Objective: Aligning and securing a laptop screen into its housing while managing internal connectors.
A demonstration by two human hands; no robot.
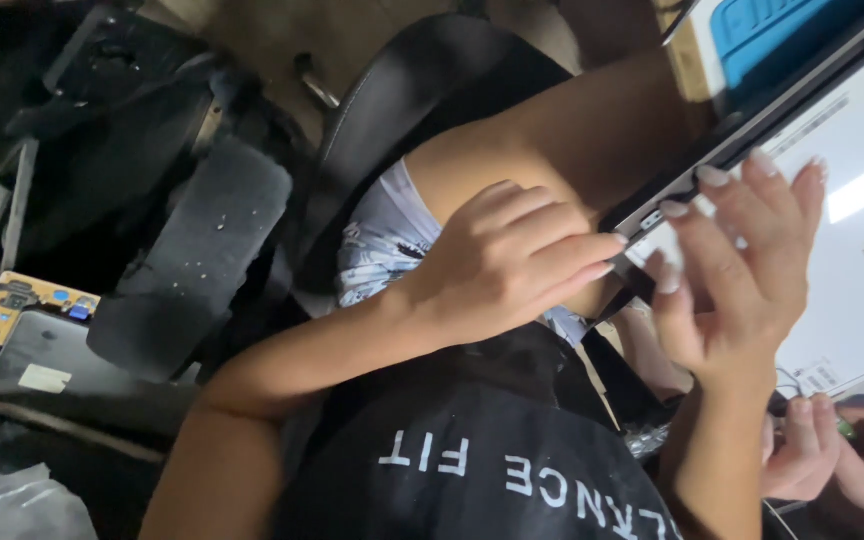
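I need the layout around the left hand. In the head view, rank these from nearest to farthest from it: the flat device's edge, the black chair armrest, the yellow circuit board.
From the left hand:
1. Flat device's edge: at the fingers, just to their right.
2. Black chair armrest: off to the left, across the forearm.
3. Yellow circuit board: farthest, at the picture's left edge.

The flat white panel (852,250) (dark-framed) lies tilted, its near corner between 2 hands.
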